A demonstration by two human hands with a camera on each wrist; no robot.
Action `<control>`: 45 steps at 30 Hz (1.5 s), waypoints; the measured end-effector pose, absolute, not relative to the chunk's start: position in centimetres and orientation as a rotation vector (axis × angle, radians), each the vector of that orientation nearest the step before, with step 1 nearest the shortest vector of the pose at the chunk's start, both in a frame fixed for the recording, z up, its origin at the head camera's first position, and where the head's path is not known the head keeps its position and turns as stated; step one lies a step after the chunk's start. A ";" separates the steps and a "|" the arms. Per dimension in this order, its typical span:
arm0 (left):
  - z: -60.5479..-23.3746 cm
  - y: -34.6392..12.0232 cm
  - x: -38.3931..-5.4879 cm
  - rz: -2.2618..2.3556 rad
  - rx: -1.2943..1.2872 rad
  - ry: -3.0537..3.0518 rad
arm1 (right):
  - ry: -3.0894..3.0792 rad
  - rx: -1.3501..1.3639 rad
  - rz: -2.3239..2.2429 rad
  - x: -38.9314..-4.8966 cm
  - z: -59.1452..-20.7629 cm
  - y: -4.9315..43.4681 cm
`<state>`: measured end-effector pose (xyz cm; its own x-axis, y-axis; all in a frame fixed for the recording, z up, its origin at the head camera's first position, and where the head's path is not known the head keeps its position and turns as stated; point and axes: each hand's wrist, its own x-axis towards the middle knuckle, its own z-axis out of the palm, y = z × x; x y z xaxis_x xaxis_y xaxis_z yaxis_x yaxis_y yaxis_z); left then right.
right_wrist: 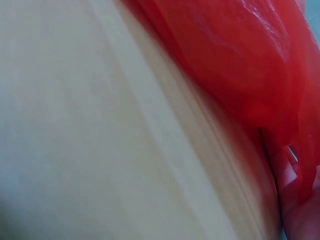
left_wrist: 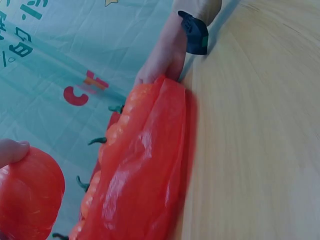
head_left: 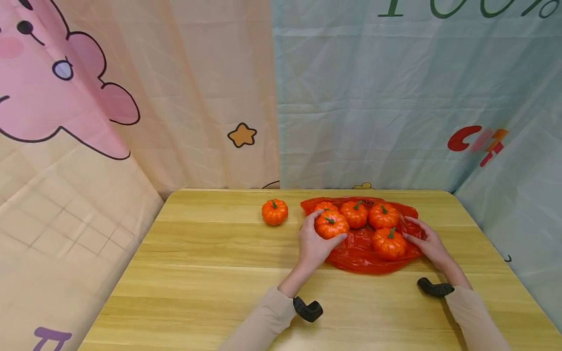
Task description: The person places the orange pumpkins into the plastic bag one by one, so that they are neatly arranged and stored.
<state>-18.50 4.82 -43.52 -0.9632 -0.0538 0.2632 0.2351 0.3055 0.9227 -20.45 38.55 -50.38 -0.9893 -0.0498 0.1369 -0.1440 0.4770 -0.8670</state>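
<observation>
My left hand (head_left: 312,243) holds a small orange pumpkin (head_left: 332,225) with a green stem, thumb on one side and fingers on the other. In the left wrist view this pumpkin (left_wrist: 35,195) is raised beside the bag. Under and behind it lies a red plastic bag (head_left: 360,263), opened out, with several more pumpkins (head_left: 389,243) on it. At the bag's right end, my right hand (head_left: 432,246) grips the plastic between thumb and fingers, close to the front right pumpkin. Red film partly hides the right hand (right_wrist: 300,215) in the right wrist view.
One pumpkin (head_left: 274,212) sits alone on the wooden table (head_left: 197,273), left of the bag near the back edge. Printed curtains (head_left: 210,97) hang right behind the table and along its sides. Each wrist wears a black strap piece (head_left: 308,310).
</observation>
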 end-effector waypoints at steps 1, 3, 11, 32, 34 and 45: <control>-43.4 5.2 -18.6 -1.706 -0.176 -2.336 | -2.615 0.175 1.554 -20.4 -50.4 38.6; -43.2 5.9 -18.7 -1.696 -0.203 -2.345 | -2.611 0.179 1.561 -20.4 -50.4 38.6; -43.3 8.0 -19.0 -1.662 -0.266 -2.397 | -2.585 0.192 1.600 -20.4 -50.4 38.6; -45.5 10.4 -20.2 -1.682 -0.229 -2.513 | -2.585 0.186 1.595 -20.6 -50.3 38.2; -45.7 10.5 -20.1 -1.665 -0.239 -2.518 | -2.586 0.186 1.598 -20.6 -50.3 38.1; -46.4 10.9 -19.8 -1.640 -0.285 -2.574 | -2.594 0.160 1.599 -20.4 -50.1 38.2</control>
